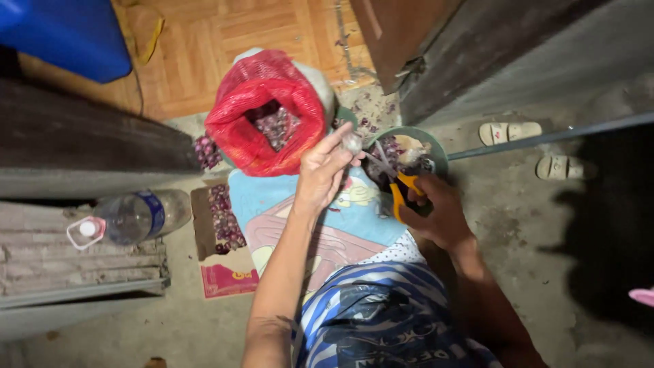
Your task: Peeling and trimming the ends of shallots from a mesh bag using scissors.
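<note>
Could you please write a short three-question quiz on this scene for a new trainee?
1. True or false: the right hand holds scissors with orange handles.
2. What does the left hand pinch in its fingertips? A) a small pale bulb B) a bottle cap C) a sandal
3. What colour is the mesh sack of small purple bulbs beyond the hands?

Key: 1 true; 2 A, a small pale bulb; 3 red.
</note>
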